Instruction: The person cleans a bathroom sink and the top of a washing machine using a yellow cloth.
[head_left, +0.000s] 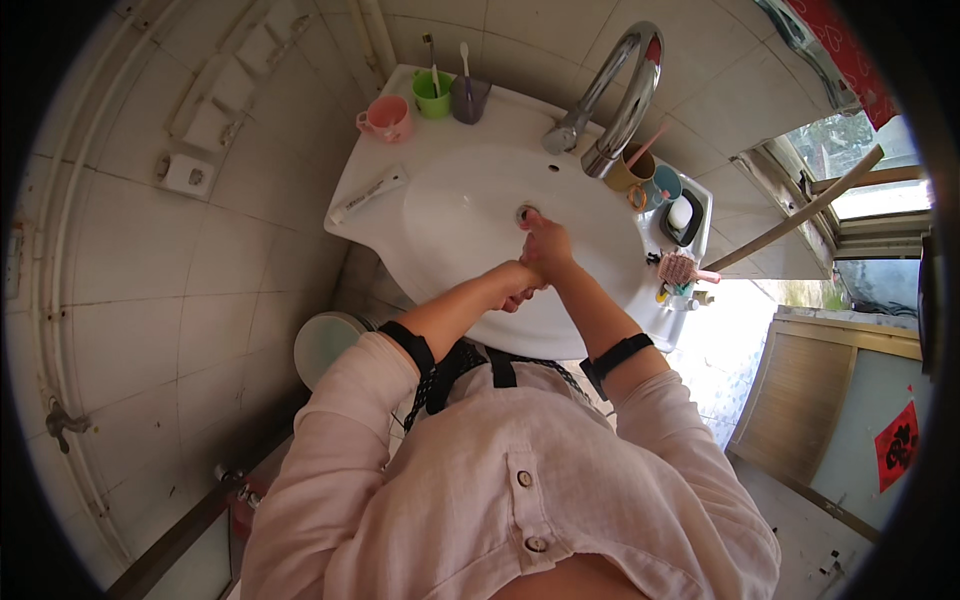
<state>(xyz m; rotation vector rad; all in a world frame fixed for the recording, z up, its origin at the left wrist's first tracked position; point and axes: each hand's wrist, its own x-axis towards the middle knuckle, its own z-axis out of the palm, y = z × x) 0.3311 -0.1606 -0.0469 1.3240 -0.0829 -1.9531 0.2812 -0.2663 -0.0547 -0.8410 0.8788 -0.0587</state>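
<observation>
Both my hands are together over the white washbasin (465, 247). My left hand (519, 285) is against the wrist side of my right hand, its fingers curled and seemingly wrapped around it. My right hand (547, 241) points away from me, and its tip overlaps the metal drain (525, 214) in the view. Its inner fingers are partly hidden, and I see no object in either hand. Beyond them a chrome gooseneck faucet (628, 97) curves over the basin; no water stream shows from its spout.
Along the basin's rim stand a pink cup (388, 120), a green cup (433, 96) and a purple cup (470, 101). A white tube (369, 195) lies left. At right are a brown cup (626, 171), a blue cup (663, 186), soap (680, 213) and a hairbrush (679, 268).
</observation>
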